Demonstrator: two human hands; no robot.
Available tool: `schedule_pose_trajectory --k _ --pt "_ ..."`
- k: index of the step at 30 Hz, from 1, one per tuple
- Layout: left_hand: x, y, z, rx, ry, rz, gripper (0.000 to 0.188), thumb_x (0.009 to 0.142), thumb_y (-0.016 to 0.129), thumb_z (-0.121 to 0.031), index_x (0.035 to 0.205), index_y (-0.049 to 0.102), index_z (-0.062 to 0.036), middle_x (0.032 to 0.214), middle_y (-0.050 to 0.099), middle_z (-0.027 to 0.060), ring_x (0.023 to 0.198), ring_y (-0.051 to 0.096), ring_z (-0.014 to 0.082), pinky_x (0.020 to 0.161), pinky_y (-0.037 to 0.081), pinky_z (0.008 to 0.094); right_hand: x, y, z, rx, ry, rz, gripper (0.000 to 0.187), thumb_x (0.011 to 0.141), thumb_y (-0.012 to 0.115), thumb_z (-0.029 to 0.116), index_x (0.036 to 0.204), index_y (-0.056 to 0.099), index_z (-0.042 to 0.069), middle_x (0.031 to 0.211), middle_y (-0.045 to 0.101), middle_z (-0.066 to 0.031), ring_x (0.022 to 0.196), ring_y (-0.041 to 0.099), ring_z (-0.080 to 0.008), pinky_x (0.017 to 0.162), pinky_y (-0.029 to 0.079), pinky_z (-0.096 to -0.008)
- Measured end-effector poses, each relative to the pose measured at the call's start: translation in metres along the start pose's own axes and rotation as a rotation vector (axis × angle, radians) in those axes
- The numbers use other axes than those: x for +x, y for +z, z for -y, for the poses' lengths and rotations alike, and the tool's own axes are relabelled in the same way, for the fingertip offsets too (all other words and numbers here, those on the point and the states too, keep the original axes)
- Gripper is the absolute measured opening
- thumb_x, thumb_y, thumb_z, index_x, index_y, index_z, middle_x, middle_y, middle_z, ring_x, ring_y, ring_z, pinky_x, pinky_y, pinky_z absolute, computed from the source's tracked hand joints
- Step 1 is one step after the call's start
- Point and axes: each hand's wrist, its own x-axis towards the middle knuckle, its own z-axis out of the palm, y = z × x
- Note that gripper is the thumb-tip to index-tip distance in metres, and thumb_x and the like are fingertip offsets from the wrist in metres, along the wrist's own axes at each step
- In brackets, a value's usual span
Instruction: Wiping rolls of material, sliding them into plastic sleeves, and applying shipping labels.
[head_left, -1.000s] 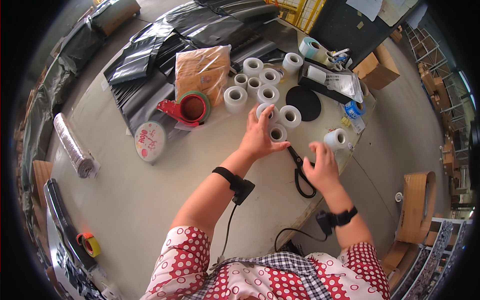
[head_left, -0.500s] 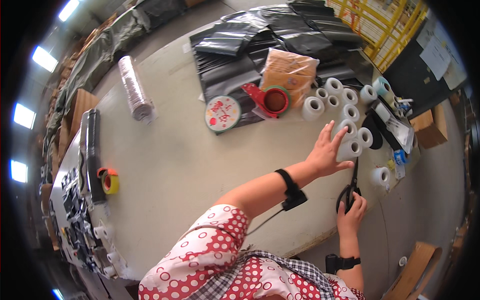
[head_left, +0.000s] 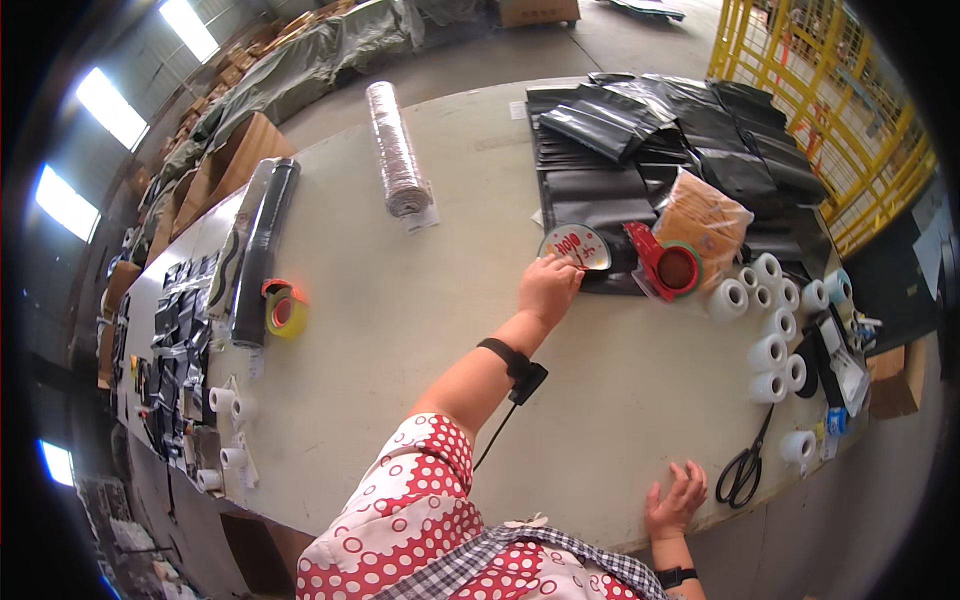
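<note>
Left hand (head_left: pixel 548 295) shifts from the film rolls to the printed disc (head_left: pixel 588 243)

Half a second ago the left hand was beside the clear film rolls (head_left: pixel 768 353) toward the bench's right edge; now it is further left, at the round, green-rimmed disc. The right hand (head_left: pixel 677 502) has come away from the black-handled scissors (head_left: pixel 742 475), which lie apart from it, toward the bench's near right corner.

The disc sits at the near left corner of the black plastic bags (head_left: pixel 592 190), well in from the near edge of the bench (head_left: pixel 590 400). It lies just ahead of the left fingertips and slightly to their right; being round, it shows no long axis. The left hand is clearly the nearer one, with its fingers bent and close together over the disc's near rim. Whether they grip or merely touch it, one cannot tell, as the thumb's hold is hidden.

The right hand's fingers are spread apart around nothing, low at the near edge. Just to the disc's right is the red tape dispenser (head_left: pixel 648 253), and further right lies a bag of orange material (head_left: pixel 703 218).
</note>
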Motion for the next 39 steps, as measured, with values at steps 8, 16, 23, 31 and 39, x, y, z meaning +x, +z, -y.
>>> schedule_pose_trajectory --k 8,16,23,31,39 --pt "0.003 -0.011 -0.11 -0.508 -0.003 -0.114 0.018 0.084 0.064 -0.025 0.095 0.065 -0.0114 0.098 0.066 0.0041 0.088 0.062 0.0237 0.073 0.052 0.0348 -0.001 0.0 0.0 -0.042 0.039 0.023 0.045 0.072 0.059 0.024 0.112 0.048 0.006 0.122 0.039 -0.0154 0.12 0.034 -0.0365 0.098 0.029 -0.0513" --pt "0.021 -0.023 -0.044 -0.485 -0.055 -0.183 0.046 0.075 0.072 -0.021 0.115 0.057 -0.0065 0.118 0.056 0.0137 0.114 0.05 0.0305 0.099 0.039 0.0398 -0.002 0.006 -0.006 -0.042 0.026 -0.005 0.044 0.072 0.059 0.025 0.11 0.05 0.006 0.121 0.04 -0.0148 0.118 0.035 -0.0369 0.098 0.029 -0.0517" --pt "-0.004 -0.066 0.177 0.363 -0.788 -0.113 0.079 0.074 0.071 -0.044 0.127 0.035 0.0022 0.125 0.041 0.0184 0.12 0.036 0.0322 0.1 0.03 0.0455 0.0 0.004 -0.002 -0.04 0.035 0.031 0.045 0.071 0.057 0.022 0.111 0.049 0.003 0.122 0.039 -0.0157 0.118 0.035 -0.0365 0.1 0.026 -0.0511" --pt "0.037 -0.075 0.213 0.173 -1.54 0.035 0.07 0.076 0.07 -0.043 0.123 0.046 0.0037 0.133 0.032 0.0114 0.123 0.032 0.0292 0.103 0.034 0.0406 0.001 0.001 -0.007 -0.071 0.003 0.027 0.046 0.07 0.055 0.024 0.11 0.047 0.003 0.12 0.039 -0.0177 0.117 0.036 -0.0382 0.098 0.028 -0.0544" --pt "0.041 -0.068 0.248 0.171 -1.472 0.067 0.025 0.082 0.061 -0.021 0.099 0.066 -0.0033 0.114 0.06 0.0156 0.109 0.057 0.0304 0.09 0.049 0.0365 0.033 0.02 -0.09 -0.58 -1.008 -0.487 0.045 0.081 0.058 0.038 0.114 0.052 0.008 0.119 0.046 -0.015 0.114 0.041 -0.0339 0.095 0.033 -0.0476"
